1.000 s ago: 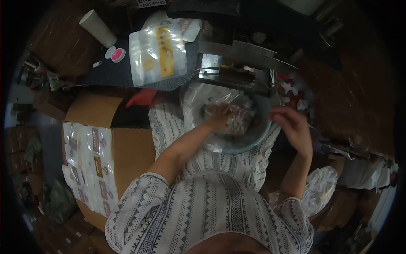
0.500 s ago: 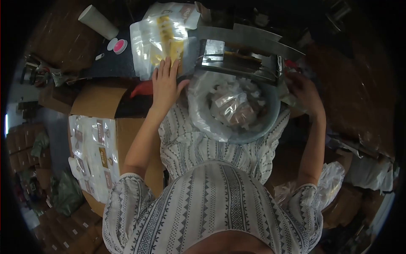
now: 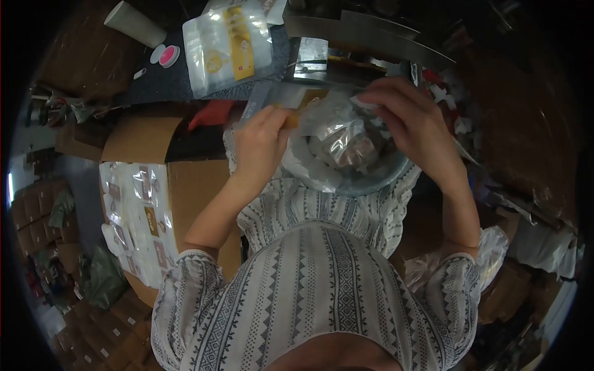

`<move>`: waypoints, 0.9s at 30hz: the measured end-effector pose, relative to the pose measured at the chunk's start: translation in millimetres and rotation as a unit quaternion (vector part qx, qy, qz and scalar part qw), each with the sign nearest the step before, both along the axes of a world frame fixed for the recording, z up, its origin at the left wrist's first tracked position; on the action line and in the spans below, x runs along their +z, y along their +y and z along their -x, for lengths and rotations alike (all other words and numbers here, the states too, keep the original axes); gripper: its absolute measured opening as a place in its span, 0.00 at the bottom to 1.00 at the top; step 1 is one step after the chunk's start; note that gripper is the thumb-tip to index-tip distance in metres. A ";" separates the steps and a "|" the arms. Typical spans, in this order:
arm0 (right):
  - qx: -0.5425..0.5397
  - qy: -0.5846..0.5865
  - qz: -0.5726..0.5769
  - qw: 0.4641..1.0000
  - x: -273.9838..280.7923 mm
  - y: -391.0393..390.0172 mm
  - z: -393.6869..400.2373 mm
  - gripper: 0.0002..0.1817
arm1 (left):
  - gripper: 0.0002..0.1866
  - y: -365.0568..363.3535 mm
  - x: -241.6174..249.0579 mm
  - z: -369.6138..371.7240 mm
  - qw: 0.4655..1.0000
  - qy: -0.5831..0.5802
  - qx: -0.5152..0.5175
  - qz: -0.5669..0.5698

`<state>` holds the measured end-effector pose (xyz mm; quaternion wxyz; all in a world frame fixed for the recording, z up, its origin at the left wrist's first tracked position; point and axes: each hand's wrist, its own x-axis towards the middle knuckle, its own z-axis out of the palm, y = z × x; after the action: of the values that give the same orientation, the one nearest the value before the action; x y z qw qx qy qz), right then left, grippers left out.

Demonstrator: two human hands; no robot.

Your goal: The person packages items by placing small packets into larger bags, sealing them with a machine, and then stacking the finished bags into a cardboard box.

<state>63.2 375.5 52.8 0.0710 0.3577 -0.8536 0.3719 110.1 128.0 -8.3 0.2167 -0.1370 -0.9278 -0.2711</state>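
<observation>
My left hand [image 3: 263, 145] is closed on the edge of a clear plastic pouch [image 3: 275, 94] with a yellow printed band, held above a basin [image 3: 365, 185]. The basin is lined with clear plastic and holds crumpled clear wrapping [image 3: 346, 145]. On the other side, my right hand [image 3: 421, 127] pinches a small white piece [image 3: 364, 102] between thumb and fingertips, close to the pouch's right part. A stack of similar pouches [image 3: 207, 55] with yellow bands lies beyond my left hand on a dark surface.
A metal machine [image 3: 371, 37] stands behind the basin. At the upper left are a white cup [image 3: 133, 23] and a pink round tub [image 3: 168, 56]. An open cardboard box [image 3: 198, 198] with packets on its side stands at my left. White scraps [image 3: 440, 94] lie at the right.
My left hand has come off the stack with a pouch and moved right, toward the basin. My right hand has moved left from beside the machine and now pinches a white piece.
</observation>
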 end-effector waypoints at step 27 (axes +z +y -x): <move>-0.241 -0.004 -0.260 0.935 -96.0 114.6 58.7 0.13 | 0.28 -16.7 -26.7 91.2 0.987 -0.063 0.068 -0.128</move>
<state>4.5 490.0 -43.2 0.0596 0.1452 -0.9815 0.1100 18.9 111.3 -35.0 0.1916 -0.0273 -0.9042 -0.3807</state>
